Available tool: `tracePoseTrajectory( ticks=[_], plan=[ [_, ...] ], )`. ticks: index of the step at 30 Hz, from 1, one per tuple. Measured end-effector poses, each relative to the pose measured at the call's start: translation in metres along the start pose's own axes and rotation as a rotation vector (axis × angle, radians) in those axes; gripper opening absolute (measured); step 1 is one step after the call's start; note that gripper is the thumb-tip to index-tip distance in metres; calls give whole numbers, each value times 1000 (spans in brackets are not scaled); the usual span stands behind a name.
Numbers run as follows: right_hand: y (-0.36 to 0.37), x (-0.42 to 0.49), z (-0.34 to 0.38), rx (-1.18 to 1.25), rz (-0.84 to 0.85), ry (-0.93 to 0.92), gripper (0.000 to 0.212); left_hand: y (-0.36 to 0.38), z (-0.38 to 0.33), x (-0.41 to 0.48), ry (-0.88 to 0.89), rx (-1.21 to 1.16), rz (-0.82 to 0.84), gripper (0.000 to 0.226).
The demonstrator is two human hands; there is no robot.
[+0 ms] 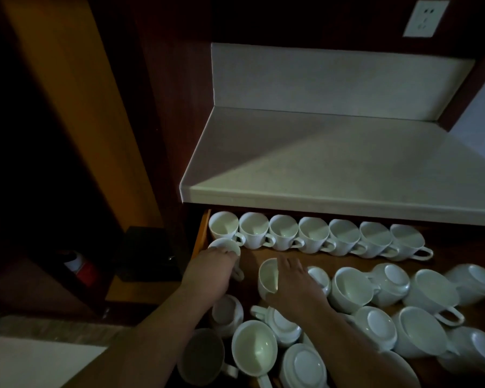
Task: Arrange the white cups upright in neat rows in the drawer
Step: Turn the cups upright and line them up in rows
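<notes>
— What is the left grip (pixel 207 273) doing?

— Its fingers curl over the rim of the corner cup (pixel 225 247), pinching it from above. That cup looks upright, just in front of the first cup of the back row and close against the left wall of the drawer (pixel 203 232).

— And the right grip (pixel 291 278)?

— It is closed round the tilted cup (pixel 268 275), fingers over the top edge and thumb underneath. The cup leans on its side with its mouth turned left. It sits a little right of the corner cup, with bare wood between them.

— Where are the other cups?

— The back row (pixel 314 235) has seven white cups, upright and side by side along the rear of the drawer, handles pointing to the front right. In front of them the loose cups (pixel 375 323) lie in a heap, some upside down, some on their sides, several touching.

— Anything around the drawer?

— A pale table (pixel 319 163) juts out directly above it, a wall socket (pixel 424 18) sits high on the right, and a red and white can (pixel 80 268) stands in the dark shelf to the left.
</notes>
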State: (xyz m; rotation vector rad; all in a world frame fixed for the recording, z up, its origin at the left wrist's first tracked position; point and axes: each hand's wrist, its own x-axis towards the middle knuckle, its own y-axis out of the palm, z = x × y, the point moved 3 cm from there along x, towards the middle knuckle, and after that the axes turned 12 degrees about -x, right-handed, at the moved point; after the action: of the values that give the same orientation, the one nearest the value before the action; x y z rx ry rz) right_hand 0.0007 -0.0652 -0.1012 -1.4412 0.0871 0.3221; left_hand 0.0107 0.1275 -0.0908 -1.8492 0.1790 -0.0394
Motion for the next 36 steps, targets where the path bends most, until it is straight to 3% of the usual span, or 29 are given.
tracePoseTrajectory(
  ticks=[3,7,14,20,25,36],
  plan=[
    [-3,2,-1,20,-8,-2,86,-1,9,8,14,9,-31,33],
    [-11,12,3,104,-41,-11,96,5,14,7,46,-23,-51,37],
    [-12,44,19,155,-91,18,88,8,16,5,105,-43,-128,34],
    [1,47,15,259,-76,43,104,4,16,3,152,-87,-152,22],
    [8,47,2,310,-54,87,74,5,17,4,141,-109,-141,22],
    [14,55,5,392,-97,36,76,6,19,5,157,-106,-143,26]
  ],
)
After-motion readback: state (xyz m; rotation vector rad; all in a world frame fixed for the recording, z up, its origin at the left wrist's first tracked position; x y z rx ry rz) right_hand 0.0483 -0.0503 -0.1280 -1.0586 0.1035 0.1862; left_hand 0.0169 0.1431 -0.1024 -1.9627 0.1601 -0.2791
